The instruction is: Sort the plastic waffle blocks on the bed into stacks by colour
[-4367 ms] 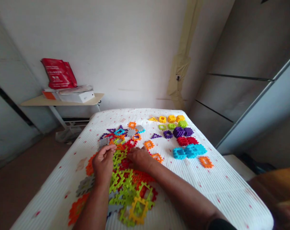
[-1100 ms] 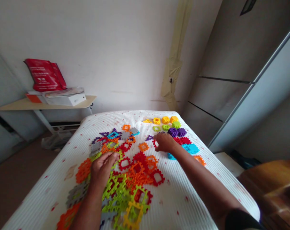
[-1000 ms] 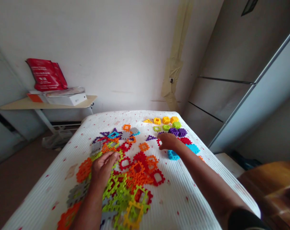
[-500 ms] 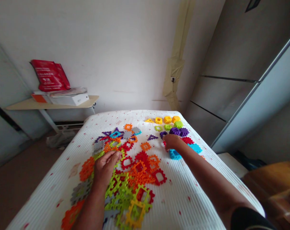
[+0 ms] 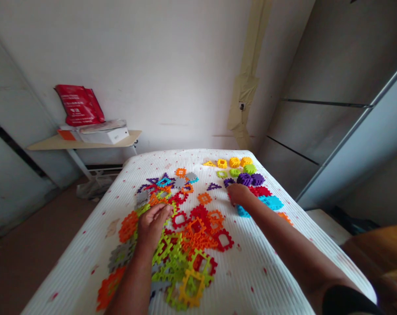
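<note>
My right hand [image 5: 240,194] is at the sorted stacks on the right, fingers curled down around a red toothed building piece [image 5: 231,199], mostly hidden under the hand. Just in front of it is a blue stack [image 5: 243,211]; a purple square frame [image 5: 229,183] lies just beyond. My left hand [image 5: 155,221] hovers over the loose pile, thumb against curled fingers; whether something small is pinched there is hidden. Below it spread lime green pieces [image 5: 167,249], with red and orange square frames [image 5: 198,234] to the right and a yellow frame [image 5: 191,287] nearest me.
Stacks of yellow [image 5: 234,162], green [image 5: 250,169], purple [image 5: 245,179], red [image 5: 261,191] and blue [image 5: 273,202] pieces line the bed's right side. A side table [image 5: 54,143] with a red bag [image 5: 78,105] and white box [image 5: 111,134] stands left. A grey cabinet [image 5: 303,127] rises right.
The camera view has turned slightly left, so everything appears shifted right. Both hands stay at about the same places over the pieces, the right one still low by the red and blue stacks.
</note>
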The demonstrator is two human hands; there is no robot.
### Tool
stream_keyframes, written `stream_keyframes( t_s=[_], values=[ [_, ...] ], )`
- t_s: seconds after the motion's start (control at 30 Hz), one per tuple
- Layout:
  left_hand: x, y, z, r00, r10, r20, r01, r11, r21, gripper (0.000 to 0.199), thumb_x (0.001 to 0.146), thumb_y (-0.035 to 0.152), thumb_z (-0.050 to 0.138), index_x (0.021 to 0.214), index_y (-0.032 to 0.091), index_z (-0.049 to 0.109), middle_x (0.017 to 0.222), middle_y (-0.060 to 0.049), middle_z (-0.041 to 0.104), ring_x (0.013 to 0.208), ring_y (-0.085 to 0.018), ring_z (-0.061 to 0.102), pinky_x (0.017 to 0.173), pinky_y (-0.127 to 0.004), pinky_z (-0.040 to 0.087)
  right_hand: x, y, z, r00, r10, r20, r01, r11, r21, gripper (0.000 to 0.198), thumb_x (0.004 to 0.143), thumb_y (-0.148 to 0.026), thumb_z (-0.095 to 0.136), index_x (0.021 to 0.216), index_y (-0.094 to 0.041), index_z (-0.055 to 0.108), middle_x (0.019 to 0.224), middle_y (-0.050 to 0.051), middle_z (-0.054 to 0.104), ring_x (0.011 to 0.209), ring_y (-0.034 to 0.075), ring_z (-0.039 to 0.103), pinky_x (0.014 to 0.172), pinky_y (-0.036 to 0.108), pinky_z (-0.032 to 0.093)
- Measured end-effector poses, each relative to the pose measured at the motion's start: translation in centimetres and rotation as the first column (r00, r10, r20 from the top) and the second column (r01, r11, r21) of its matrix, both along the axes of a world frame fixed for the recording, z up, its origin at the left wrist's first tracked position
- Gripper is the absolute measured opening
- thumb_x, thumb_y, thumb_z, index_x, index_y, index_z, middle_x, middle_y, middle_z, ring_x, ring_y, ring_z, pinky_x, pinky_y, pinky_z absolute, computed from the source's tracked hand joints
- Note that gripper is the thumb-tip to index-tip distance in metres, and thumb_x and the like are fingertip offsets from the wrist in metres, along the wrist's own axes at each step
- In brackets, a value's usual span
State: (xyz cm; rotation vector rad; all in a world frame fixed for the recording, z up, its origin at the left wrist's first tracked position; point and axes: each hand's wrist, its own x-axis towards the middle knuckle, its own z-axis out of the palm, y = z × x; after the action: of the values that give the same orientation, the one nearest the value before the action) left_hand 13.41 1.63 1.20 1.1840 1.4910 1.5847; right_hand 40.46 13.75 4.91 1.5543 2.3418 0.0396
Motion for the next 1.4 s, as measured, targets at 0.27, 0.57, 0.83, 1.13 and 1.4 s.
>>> stream_keyframes(
  t_s=[0.27,0.57,0.83,1.13,1.4],
  values=[
    [0.2,-0.1,0.3,0.999,-0.013,-0.032,0.013,1.0,-0.015,0.03,0.068,0.044,0.062,0.068,0.014,0.064,0.059,-0.001,0.064,0.058,-0.015,0.058,0.055,-0.023,0.046,-1.7,-2.7,1.1,0.983,0.113,-0.145,-0.099,0.99,0.098,0.035,0.076,-0.015,0.062,0.111,-0.014,0.062,0.113,0.016,0.063,0.105,0.027,0.06,0.087,0.036,0.047],
    [0.0,0.3,-1.0,0.991,-0.088,-0.104,0.085,0.996,-0.03,0.031,0.069,0.044,0.062,0.075,0.014,0.066,0.061,-0.002,0.064,0.06,-0.016,0.06,0.058,-0.024,0.047,-6.9,-7.0,0.1,0.893,0.385,-0.234,-0.373,0.923,0.098,0.038,0.074,-0.039,0.068,0.106,-0.019,0.062,0.104,0.01,0.064,0.097,0.025,0.059,0.077,0.033,0.049],
    [0.5,0.0,0.0,0.977,-0.094,-0.191,0.089,0.995,-0.033,0.028,0.07,0.042,0.059,0.069,0.015,0.065,0.058,-0.001,0.062,0.057,-0.015,0.058,0.057,-0.024,0.046,-7.4,-7.5,0.0,0.909,0.35,-0.227,-0.328,0.936,0.132,0.035,0.075,-0.041,0.065,0.1,-0.017,0.062,0.103,0.011,0.063,0.097,0.026,0.057,0.076,0.034,0.048],
    [0.4,0.1,-0.2,0.976,-0.057,-0.208,0.053,0.998,-0.027,0.03,0.07,0.043,0.059,0.071,0.014,0.066,0.058,-0.002,0.063,0.057,-0.016,0.058,0.057,-0.025,0.046,-8.0,-7.5,-0.2,0.907,0.32,-0.276,-0.297,0.947,0.122,0.032,0.077,-0.037,0.063,0.101,-0.017,0.062,0.102,0.011,0.063,0.097,0.025,0.058,0.079,0.034,0.046],
    [-0.1,0.3,-1.2,0.984,-0.072,-0.164,0.071,0.997,-0.012,0.03,0.071,0.044,0.06,0.074,0.014,0.066,0.061,-0.002,0.064,0.06,-0.016,0.059,0.059,-0.025,0.047,-2.8,-3.9,2.1,0.795,0.332,-0.507,-0.244,0.941,0.233,0.041,0.075,-0.021,0.063,0.115,-0.019,0.059,0.111,0.008,0.063,0.102,0.02,0.057,0.089,0.032,0.043]
  ],
)
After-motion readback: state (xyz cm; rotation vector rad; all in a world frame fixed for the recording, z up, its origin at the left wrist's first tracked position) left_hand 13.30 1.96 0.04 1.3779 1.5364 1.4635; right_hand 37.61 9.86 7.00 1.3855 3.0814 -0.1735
